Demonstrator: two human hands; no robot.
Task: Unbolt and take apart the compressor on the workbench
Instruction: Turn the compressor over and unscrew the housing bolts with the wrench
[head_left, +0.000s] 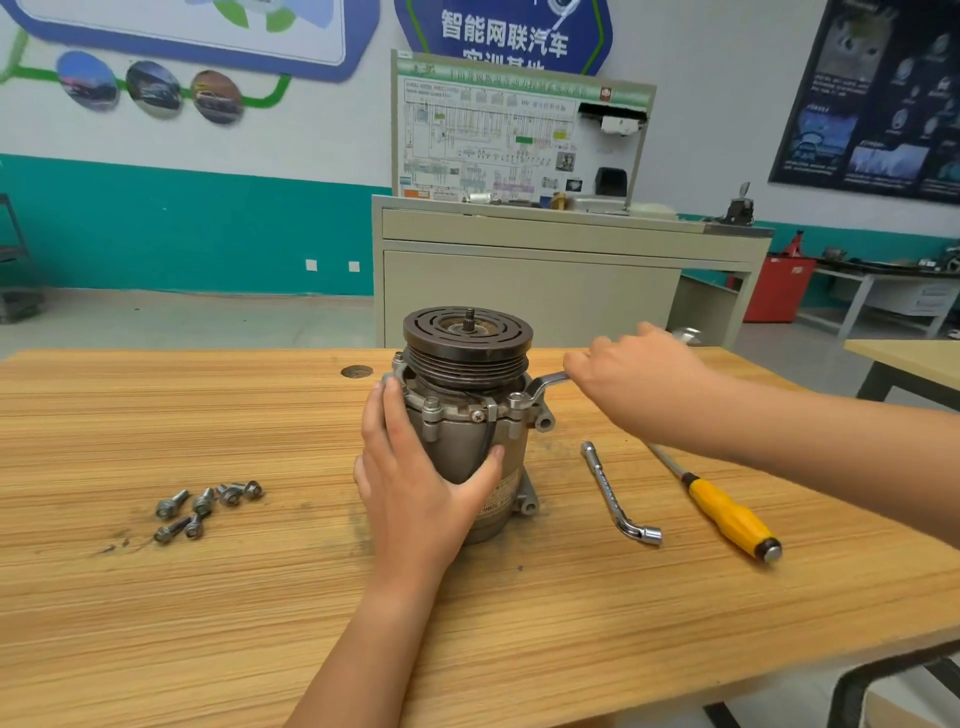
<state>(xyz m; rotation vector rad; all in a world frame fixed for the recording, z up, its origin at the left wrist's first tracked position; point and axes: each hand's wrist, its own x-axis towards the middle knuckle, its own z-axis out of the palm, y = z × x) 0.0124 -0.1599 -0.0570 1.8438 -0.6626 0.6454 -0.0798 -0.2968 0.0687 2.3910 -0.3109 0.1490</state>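
Standing upright on its base at the centre of the frame, the compressor (462, 441) sits on the workbench (260, 623) with its grooved pulley on top, which leaves the flange bolts reachable from the side. The left hand (415, 488) wraps the housing, fingers behind and thumb across the front, probably to keep it from twisting. The right hand (634, 379) has its fingers curled tight round the handle of a wrench (545, 385) whose ring end sits on a bolt (517, 400) at the flange's right edge. Removed bolts (208, 506) lie grouped at lower left, out of the way; a socket bar (615, 493) and screwdriver (727, 514) wait at right.
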